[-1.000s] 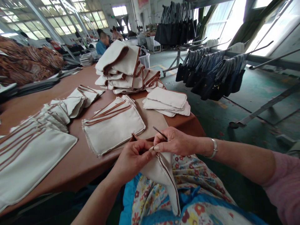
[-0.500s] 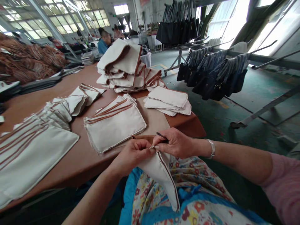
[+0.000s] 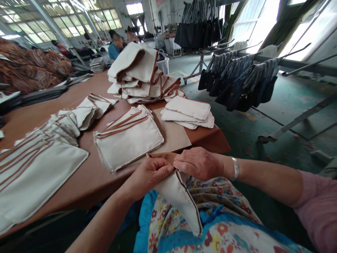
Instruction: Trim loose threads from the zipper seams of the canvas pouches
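Note:
A cream fabric pouch piece with brown edging point(image 3: 179, 200) hangs over my lap, its narrow end pointing down. My left hand point(image 3: 155, 172) pinches its upper end between thumb and fingers. Against the same brown edge, my right hand point(image 3: 198, 163) is closed, back of the hand up, fingertips close to the left thumb. Its thumb and palm are hidden, so a dark thin tool seen there earlier does not show. A brown strip of material point(image 3: 164, 156) shows behind both hands at the table edge.
On the brown-covered table point(image 3: 105, 82) lie a front stack of cream pouches point(image 3: 131, 140), a row at left point(image 3: 39, 175), a tall pile point(image 3: 142, 77) and a small stack point(image 3: 188, 109). Racks of dark bags point(image 3: 239, 82) stand at right. A person point(image 3: 114, 49) sits beyond.
My right hand has rolled over, knuckles up, and the dark thin tool has gone out of sight. My left hand keeps its pinch on the pouch. The view has shifted slightly.

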`<action>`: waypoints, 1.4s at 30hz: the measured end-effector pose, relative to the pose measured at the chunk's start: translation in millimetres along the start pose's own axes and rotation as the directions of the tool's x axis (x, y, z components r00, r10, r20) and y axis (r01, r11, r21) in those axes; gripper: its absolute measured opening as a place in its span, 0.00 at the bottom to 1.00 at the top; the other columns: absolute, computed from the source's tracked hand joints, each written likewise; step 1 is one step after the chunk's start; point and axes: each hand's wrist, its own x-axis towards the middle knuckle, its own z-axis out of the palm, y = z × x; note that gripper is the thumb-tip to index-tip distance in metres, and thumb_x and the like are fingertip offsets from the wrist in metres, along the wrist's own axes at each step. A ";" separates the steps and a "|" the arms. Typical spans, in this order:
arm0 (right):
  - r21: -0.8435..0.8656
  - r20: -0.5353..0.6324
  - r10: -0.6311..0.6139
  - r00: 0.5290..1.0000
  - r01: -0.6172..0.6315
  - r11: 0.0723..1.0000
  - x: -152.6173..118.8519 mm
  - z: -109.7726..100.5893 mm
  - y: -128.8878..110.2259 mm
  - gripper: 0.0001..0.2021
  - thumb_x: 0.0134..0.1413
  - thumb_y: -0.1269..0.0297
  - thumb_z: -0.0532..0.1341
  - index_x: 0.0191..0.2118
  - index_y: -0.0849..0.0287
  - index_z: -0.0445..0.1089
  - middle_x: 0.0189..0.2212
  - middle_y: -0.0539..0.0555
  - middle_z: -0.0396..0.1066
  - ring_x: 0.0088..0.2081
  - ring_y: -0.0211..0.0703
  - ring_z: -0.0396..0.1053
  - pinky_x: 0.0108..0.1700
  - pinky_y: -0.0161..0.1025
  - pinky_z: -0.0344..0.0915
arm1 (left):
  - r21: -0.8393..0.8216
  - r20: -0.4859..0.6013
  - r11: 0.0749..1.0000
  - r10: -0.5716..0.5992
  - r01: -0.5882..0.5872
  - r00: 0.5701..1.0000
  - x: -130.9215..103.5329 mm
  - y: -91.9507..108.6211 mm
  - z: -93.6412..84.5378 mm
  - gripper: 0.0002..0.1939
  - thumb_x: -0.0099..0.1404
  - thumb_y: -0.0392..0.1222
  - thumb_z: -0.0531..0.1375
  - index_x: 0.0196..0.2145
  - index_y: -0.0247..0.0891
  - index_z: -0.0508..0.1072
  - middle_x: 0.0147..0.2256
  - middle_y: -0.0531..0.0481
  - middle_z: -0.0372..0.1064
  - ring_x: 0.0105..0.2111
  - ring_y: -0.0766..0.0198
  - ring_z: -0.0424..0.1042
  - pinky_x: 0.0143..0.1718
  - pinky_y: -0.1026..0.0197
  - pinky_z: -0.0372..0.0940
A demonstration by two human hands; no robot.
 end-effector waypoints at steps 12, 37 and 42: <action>0.710 0.511 0.481 0.712 -0.665 0.231 12.6 -17.1 4.5 0.13 0.60 0.63 0.55 0.44 0.66 0.68 0.26 0.48 0.65 0.28 0.33 0.63 0.30 0.30 0.60 | 0.433 0.013 0.883 0.192 -0.179 0.981 -6.8 19.7 -5.4 0.15 0.67 0.47 0.56 0.32 0.32 0.74 0.29 0.51 0.65 0.28 0.69 0.60 0.26 0.68 0.53; 0.804 0.548 0.529 0.647 -0.582 -0.121 18.8 0.3 -0.8 0.14 0.53 0.56 0.63 0.29 0.64 0.67 0.19 0.44 0.58 0.19 0.28 0.52 0.20 0.27 0.49 | -0.092 -0.037 0.976 0.197 -0.199 0.980 4.7 4.5 9.6 0.19 0.61 0.54 0.63 0.28 0.34 0.65 0.23 0.55 0.58 0.21 0.72 0.53 0.22 0.69 0.47; 0.820 0.559 0.572 0.600 -0.504 -0.272 6.7 -5.4 5.8 0.14 0.49 0.57 0.66 0.28 0.63 0.66 0.22 0.48 0.64 0.20 0.29 0.58 0.21 0.28 0.54 | 0.091 0.172 0.989 0.103 -0.119 0.980 -0.7 -0.1 -13.6 0.16 0.59 0.51 0.65 0.32 0.33 0.73 0.26 0.53 0.63 0.27 0.67 0.60 0.28 0.68 0.55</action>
